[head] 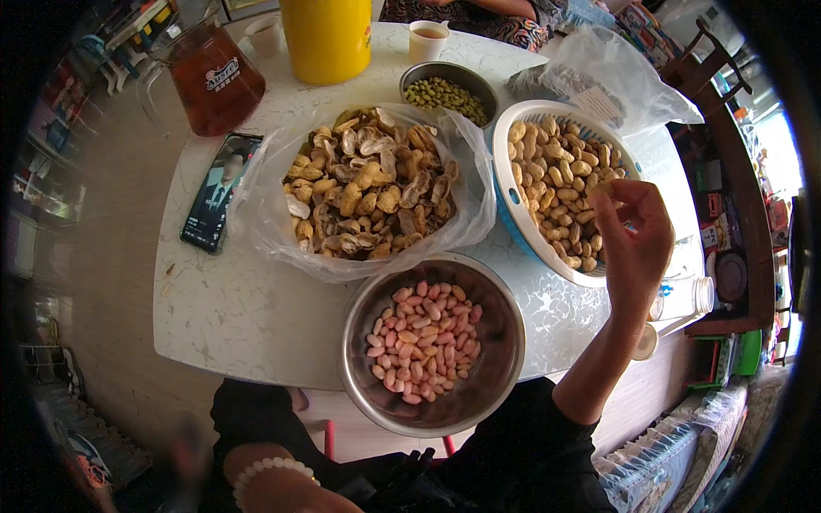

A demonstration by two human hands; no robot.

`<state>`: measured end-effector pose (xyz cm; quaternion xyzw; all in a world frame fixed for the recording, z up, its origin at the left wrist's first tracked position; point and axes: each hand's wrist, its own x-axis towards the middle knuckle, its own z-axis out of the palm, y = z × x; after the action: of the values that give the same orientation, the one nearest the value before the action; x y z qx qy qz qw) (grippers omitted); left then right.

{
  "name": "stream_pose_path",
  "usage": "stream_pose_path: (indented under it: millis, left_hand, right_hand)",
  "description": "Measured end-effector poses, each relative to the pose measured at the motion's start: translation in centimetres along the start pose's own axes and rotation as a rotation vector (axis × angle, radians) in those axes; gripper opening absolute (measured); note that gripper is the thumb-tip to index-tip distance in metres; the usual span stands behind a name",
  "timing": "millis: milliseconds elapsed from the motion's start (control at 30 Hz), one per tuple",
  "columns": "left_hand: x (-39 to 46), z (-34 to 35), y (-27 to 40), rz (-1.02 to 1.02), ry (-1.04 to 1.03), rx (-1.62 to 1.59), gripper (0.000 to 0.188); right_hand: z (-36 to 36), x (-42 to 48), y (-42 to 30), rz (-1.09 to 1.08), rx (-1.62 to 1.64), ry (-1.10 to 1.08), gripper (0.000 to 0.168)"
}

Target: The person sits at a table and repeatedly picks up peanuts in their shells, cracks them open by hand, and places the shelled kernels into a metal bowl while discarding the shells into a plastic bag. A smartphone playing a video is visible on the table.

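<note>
My right hand (pixel 632 237) is raised over the right side of a white-rimmed basket (pixel 503 173) of unshelled peanuts (pixel 558 160). Its thumb and index finger meet; whether a peanut is between them cannot be told. At the bottom edge, only the wrist with a pale bead bracelet and the back of my left hand (pixel 321 497) show; its fingers are out of view. Before me, a steel bowl (pixel 507 385) of pink shelled peanuts (pixel 423 340) overlaps the table's near edge. Behind it, a clear plastic bag (pixel 256 224) holds peanut shells (pixel 372 192).
A phone (pixel 218 192) and a jug of dark red-brown drink (pixel 221 83) stand left. At the back are a yellow container (pixel 330 38), paper cup (pixel 426 45), metal bowl of green kernels (pixel 446 96) and another plastic bag (pixel 590 77). Another person sits opposite. A glass jar (pixel 686 295) is at right.
</note>
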<state>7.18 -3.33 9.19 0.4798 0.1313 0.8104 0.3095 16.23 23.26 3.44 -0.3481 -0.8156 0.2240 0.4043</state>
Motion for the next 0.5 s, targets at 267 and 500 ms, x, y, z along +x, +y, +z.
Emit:
stream_pose_path:
  millis: [267, 500]
  left_hand:
    - [0.7, -1.0, -0.2, -0.074, -0.141, -0.081, 0.007]
    - [-1.0, -3.3, -3.6, -0.287, 0.352, 0.111, 0.018]
  right_hand:
    - [-0.5, -0.1, -0.5, 0.015, 0.049, 0.072, 0.019]
    - [-0.8, -1.1, -2.8, 0.271, 0.929, -0.068, 0.033]
